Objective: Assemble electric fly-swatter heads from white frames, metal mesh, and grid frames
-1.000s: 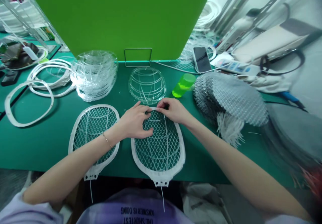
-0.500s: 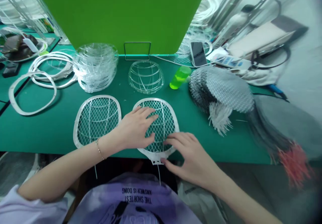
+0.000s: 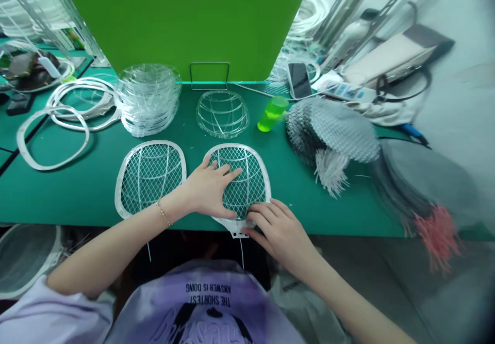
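Note:
A white mesh swatter head (image 3: 255, 176) lies at the table's front edge, its neck toward me and a thin wire hanging from it. My left hand (image 3: 209, 189) rests over its left side, fingers spread on the mesh. My right hand (image 3: 278, 235) grips the lower right rim near the neck, thumb below and fingers above. A second mesh swatter head (image 3: 150, 179) lies to the left, partly covered by my left forearm. Behind the first lies a clear ribbed plastic frame (image 3: 222, 114). A tall stack of similar clear frames (image 3: 149, 101) stands to its left.
White rim frames (image 3: 23, 143) lie on the left. A green bottle (image 3: 274, 113) lies behind and right, near a phone (image 3: 299, 81). Grey mesh sheets (image 3: 344, 127) and a darker mesh pile (image 3: 425, 179) occupy the right. A green panel (image 3: 185, 19) stands at the back.
My right hand has closed in on the swatter head's lower rim, its thumb and fingers drawing nearer. My left hand stays spread over the mesh. The whole view has shifted slightly.

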The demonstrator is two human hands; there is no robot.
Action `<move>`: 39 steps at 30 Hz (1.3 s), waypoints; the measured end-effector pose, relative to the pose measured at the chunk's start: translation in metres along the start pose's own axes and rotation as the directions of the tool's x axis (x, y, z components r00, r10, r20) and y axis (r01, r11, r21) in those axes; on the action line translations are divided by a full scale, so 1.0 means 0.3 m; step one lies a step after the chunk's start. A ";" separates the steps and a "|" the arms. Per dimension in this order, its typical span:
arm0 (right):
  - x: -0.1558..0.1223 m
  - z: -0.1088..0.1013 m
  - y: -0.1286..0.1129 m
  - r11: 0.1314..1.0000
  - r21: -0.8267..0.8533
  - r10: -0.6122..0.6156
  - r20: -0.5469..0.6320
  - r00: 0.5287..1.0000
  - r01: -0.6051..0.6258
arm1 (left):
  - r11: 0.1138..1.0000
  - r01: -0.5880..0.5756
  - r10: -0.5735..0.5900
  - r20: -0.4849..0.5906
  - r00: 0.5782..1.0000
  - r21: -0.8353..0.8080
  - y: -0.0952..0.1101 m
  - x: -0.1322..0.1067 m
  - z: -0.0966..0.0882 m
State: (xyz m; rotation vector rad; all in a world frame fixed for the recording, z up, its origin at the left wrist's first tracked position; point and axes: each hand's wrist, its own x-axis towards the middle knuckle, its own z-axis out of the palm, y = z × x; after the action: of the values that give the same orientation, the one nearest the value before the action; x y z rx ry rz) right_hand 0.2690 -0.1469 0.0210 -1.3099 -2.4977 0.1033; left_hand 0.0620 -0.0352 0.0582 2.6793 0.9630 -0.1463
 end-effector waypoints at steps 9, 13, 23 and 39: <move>0.000 0.008 -0.012 0.993 0.054 0.104 0.021 0.994 -0.105 | 0.999 0.013 -0.017 0.095 0.995 0.042 0.022 0.009 0.005; 0.003 0.004 -0.028 0.988 0.057 0.139 0.028 0.990 -0.141 | 0.999 0.034 -0.033 0.108 0.994 -0.005 0.028 0.018 -0.006; 0.045 -0.018 -0.037 0.937 0.173 0.277 0.168 0.946 -0.305 | 0.989 0.147 -0.141 0.164 0.976 -0.026 0.074 0.049 -0.009; -0.530 -0.379 0.849 0.134 0.258 0.825 -0.564 -0.037 -0.957 | 0.960 -0.232 0.213 -0.127 0.969 -0.155 -0.090 -0.181 0.067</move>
State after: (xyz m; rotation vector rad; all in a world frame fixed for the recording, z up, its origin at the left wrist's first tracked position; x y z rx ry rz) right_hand 0.5896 -0.1382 0.0366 -2.4051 -0.6768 -0.2830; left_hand 0.0032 -0.0544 0.0431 2.6349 0.6620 0.1262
